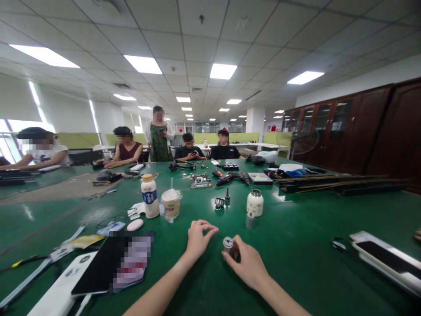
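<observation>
My right hand (250, 263) grips a small grey metal cylinder (228, 244) from the side, between thumb and fingers. Its round top faces up and shows small dark holes. To the left, my left hand (198, 238) is held in a pinch, thumb against fingertips, apart from the cylinder. Whatever is between those fingertips is too small to make out. Farther back on the green table stands a similar grey cylinder (250, 220), in front of a cream open-necked bottle (255, 203). A dark bit-like piece (227, 195) stands upright beside a small black ring-shaped item (219, 203).
A milk bottle (150, 197) and a lidded drink cup (171, 205) stand front left, behind a tablet (98, 267). Power drills (226, 178) and a circuit board (200, 181) lie farther back. Phones (388, 259) lie at right. Several people sit or stand across the table (296, 228).
</observation>
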`<state>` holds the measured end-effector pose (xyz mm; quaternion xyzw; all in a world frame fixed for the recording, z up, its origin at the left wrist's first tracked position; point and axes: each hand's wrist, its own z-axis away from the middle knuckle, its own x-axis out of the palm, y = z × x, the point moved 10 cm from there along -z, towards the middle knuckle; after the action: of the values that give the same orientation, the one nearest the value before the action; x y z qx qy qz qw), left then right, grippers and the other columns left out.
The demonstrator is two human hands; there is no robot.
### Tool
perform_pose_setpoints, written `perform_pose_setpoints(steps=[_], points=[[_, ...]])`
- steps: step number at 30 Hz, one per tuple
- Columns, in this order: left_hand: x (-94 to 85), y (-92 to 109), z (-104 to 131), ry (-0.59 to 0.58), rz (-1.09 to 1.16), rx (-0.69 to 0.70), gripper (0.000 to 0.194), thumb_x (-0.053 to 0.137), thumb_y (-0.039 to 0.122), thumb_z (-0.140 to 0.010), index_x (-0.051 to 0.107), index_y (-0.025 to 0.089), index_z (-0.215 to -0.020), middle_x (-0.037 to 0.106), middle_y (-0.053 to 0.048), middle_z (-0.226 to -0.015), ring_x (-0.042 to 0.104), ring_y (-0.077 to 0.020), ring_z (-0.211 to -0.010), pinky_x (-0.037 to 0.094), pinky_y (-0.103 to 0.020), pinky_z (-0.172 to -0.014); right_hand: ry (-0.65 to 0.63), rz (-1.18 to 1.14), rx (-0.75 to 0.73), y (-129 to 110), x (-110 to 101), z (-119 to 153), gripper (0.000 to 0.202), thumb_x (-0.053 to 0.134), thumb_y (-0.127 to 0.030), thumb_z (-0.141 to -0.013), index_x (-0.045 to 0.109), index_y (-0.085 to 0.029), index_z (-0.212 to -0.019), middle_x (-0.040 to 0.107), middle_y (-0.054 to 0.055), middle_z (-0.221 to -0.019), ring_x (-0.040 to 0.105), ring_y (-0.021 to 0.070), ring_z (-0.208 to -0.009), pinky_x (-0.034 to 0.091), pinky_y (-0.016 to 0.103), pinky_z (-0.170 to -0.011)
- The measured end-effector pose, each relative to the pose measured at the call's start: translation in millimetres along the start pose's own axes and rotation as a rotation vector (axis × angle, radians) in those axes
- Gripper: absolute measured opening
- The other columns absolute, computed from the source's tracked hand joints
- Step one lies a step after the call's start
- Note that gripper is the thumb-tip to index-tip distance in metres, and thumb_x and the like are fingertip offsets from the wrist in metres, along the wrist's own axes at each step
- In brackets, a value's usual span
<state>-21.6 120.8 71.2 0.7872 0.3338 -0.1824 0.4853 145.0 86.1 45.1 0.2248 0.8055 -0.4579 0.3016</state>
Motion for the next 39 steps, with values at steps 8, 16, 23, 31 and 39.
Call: perform_pose_setpoints(steps=[8, 16, 23, 31, 39], points=[[16.0, -28.1, 4.8, -0.048, -0.108, -0.040, 0.016, 0.073, 0.040, -0.073, 0.078, 0.032, -0.086, 0.066, -0.007, -0.094, 0.053, -0.0296, -0.096, 0.040, -0.040, -0.082, 0.046, 0.326, -0.091, -4.8, 4.6, 4.2, 0.024, 0.055, -0.045, -0.087, 0.050, -0.022, -0.089, 0.063, 0.001, -0.073, 0.062, 0.0214, -0.064, 0.037, 0.028, -0.059], [9.2, 26.4, 2.7, -0.100, 0.015, 0.107, 0.019, 0.064, 0.042, -0.084, 0.076, 0.031, -0.092, 0.068, -0.002, -0.096, 0.056, -0.0214, -0.098, 0.041, -0.032, -0.088, 0.032, 0.399, -0.114, -7.0, 5.5, 3.3, 0.023, 0.054, -0.044, -0.090, 0.051, -0.021, -0.093, 0.064, 0.002, -0.075, 0.064, 0.0216, -0.065, 0.040, 0.028, -0.059], [7.4, 57.4, 7.1, -0.232, -0.002, 0.212, 0.009, 0.071, 0.039, -0.079, 0.077, 0.035, -0.082, 0.070, 0.000, -0.088, 0.055, -0.0234, -0.094, 0.037, -0.036, -0.085, 0.029, 0.403, -0.127, -9.4, 5.0, 3.3, 0.021, 0.054, -0.042, -0.090, 0.051, -0.021, -0.090, 0.065, 0.002, -0.078, 0.064, 0.0209, -0.067, 0.040, 0.027, -0.058], [7.3, 64.9, 8.0, -0.299, -0.024, 0.232, 0.015, 0.065, 0.040, -0.083, 0.077, 0.032, -0.087, 0.070, -0.002, -0.092, 0.054, -0.0236, -0.095, 0.037, -0.036, -0.084, 0.036, 0.387, -0.130, -10.0, 3.4, 4.5, 0.021, 0.054, -0.042, -0.090, 0.053, -0.021, -0.092, 0.066, 0.003, -0.081, 0.064, 0.0211, -0.066, 0.039, 0.027, -0.058], [5.8, 75.0, 13.4, -0.318, 0.059, 0.242, 0.030, 0.065, 0.032, -0.081, 0.068, 0.034, -0.111, 0.070, 0.000, -0.108, 0.053, -0.0241, -0.103, 0.036, -0.037, -0.091, 0.033, 0.382, -0.129, -9.5, 3.2, 4.4, 0.025, 0.053, -0.042, -0.090, 0.055, -0.019, -0.098, 0.067, 0.005, -0.084, 0.066, 0.0226, -0.072, 0.041, 0.028, -0.062]])
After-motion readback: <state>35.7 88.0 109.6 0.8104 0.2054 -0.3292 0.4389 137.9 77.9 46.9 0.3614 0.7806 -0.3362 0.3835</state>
